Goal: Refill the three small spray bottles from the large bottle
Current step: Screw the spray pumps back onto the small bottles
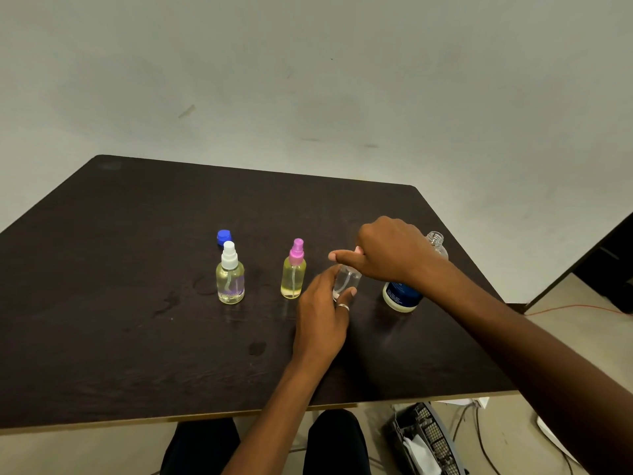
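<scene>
Three small spray bottles stand in a row on the dark table [137,337]. The white-capped bottle [230,277] and the pink-capped bottle [293,270] both hold yellowish liquid. My left hand [322,313] grips the body of the third small bottle [346,281], which looks clear. My right hand [387,250] is closed over that bottle's top, hiding its spray cap. The large bottle [404,296] with a blue label stands uncapped behind my right wrist. Its blue cap [223,237] lies behind the white-capped bottle.
Wet smears and a small dark spot [257,347] mark the table in front of the bottles. A black mesh basket [428,440] and cables sit on the floor under the table's right front corner. My knees are below the front edge.
</scene>
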`<action>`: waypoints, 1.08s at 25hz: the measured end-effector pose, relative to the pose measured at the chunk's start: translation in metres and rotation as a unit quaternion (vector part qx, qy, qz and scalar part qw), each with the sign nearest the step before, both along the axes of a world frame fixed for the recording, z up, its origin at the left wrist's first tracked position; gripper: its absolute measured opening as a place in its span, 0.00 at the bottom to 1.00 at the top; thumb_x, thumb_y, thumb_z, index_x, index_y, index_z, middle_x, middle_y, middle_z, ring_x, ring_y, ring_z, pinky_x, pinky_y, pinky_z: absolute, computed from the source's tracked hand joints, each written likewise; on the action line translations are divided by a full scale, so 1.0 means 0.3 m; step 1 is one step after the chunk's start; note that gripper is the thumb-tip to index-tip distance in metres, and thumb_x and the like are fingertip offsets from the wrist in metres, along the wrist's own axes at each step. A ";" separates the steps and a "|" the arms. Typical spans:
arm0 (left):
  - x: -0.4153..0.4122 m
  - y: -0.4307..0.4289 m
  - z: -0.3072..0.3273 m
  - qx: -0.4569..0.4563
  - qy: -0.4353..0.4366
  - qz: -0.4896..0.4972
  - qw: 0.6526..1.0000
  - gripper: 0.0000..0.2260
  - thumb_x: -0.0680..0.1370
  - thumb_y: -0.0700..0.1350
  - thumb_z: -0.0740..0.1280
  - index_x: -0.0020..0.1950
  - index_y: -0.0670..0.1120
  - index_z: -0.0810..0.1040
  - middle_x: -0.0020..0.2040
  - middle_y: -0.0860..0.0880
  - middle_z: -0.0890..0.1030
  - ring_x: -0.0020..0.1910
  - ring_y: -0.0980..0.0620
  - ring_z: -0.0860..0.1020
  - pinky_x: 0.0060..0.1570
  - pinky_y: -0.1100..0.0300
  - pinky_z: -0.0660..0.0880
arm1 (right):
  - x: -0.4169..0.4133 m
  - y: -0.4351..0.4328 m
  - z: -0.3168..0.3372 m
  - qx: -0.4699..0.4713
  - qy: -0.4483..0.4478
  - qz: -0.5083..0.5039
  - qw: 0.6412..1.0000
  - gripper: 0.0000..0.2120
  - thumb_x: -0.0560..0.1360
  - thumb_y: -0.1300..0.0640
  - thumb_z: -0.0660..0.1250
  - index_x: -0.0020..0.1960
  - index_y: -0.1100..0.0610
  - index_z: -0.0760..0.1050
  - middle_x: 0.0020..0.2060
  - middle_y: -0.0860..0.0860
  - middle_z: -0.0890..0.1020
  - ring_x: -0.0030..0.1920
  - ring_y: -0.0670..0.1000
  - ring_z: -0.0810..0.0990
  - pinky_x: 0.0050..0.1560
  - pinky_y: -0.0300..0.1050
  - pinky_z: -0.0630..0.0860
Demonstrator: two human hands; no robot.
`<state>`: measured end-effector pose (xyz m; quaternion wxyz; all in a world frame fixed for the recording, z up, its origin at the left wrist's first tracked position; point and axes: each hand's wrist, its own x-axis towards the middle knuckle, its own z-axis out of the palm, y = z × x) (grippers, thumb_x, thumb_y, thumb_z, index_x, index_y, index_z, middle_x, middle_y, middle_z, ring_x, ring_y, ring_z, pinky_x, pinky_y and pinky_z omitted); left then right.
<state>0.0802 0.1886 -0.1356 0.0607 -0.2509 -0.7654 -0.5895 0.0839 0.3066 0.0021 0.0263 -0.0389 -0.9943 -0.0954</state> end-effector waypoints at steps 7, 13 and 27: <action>0.002 0.000 0.007 0.003 -0.020 -0.011 1.000 0.18 0.79 0.44 0.69 0.67 0.52 0.74 0.57 0.60 0.78 0.55 0.64 0.76 0.53 0.70 0.74 | 0.031 0.031 0.110 -0.131 -0.088 0.086 0.984 0.14 0.78 0.46 0.65 0.57 0.53 0.80 0.49 0.47 0.83 0.46 0.45 0.81 0.50 0.42 0.79; 0.001 -0.002 0.012 -0.005 -0.022 -0.014 1.000 0.18 0.79 0.44 0.69 0.68 0.52 0.73 0.57 0.61 0.76 0.55 0.64 0.75 0.53 0.71 0.73 | 0.008 0.043 0.095 -0.146 -0.112 0.125 0.975 0.12 0.74 0.63 0.70 0.55 0.53 0.83 0.51 0.45 0.84 0.49 0.43 0.81 0.55 0.42 0.78; -0.002 0.002 0.001 -0.011 0.001 0.000 1.000 0.17 0.78 0.44 0.70 0.67 0.50 0.74 0.59 0.54 0.80 0.56 0.60 0.77 0.52 0.69 0.75 | 0.012 0.014 0.023 0.010 -0.003 0.043 0.999 0.25 0.77 0.34 0.56 0.32 0.51 0.65 0.28 0.47 0.72 0.30 0.47 0.73 0.32 0.41 0.70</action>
